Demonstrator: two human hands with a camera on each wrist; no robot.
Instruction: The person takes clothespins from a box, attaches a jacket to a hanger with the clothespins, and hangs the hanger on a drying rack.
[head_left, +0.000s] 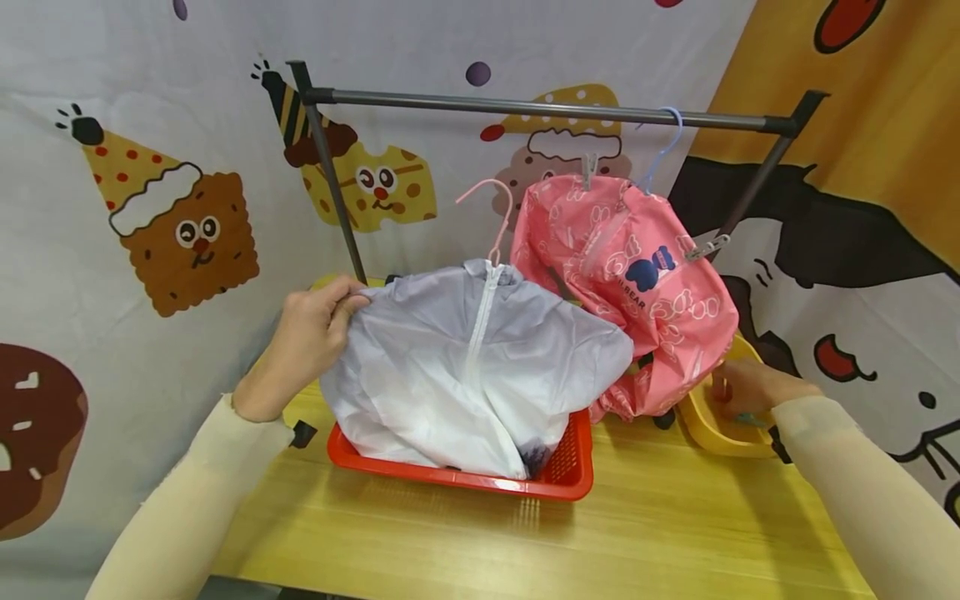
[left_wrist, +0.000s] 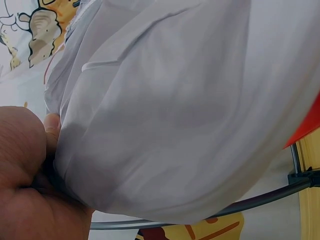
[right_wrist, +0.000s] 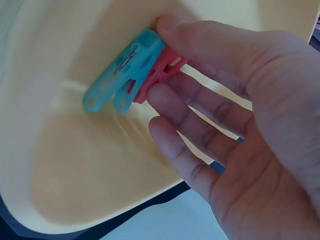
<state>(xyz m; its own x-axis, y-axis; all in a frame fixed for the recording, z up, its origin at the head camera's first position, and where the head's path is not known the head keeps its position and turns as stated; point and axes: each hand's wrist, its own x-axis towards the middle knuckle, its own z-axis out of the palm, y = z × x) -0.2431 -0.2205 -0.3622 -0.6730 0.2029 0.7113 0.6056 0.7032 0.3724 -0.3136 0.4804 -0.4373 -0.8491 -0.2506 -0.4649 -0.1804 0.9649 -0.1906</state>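
My left hand (head_left: 315,329) pinches the shoulder edge of a grey-to-white zip jacket (head_left: 450,350); the left wrist view shows the thumb (left_wrist: 51,125) against the cloth. A pink hanger (head_left: 501,218) sticks up out of its collar, its hook free. The jacket's lower part lies in a red basket (head_left: 577,454). On the right, my right hand (head_left: 753,387) reaches into a yellow container (head_left: 723,433). There the thumb and fingers pinch a pink clothespin (right_wrist: 159,72), beside a teal clothespin (right_wrist: 125,70). The index fingertip is partly hidden.
A dark metal rack (head_left: 480,103) stands behind the basket. From its bar a pink printed garment (head_left: 637,292) hangs on a blue hanger (head_left: 663,154), with grey clothespins (head_left: 589,169) on it. The wooden table (head_left: 645,517) runs along the front. A cartoon-printed cloth (head_left: 172,67) covers the wall.
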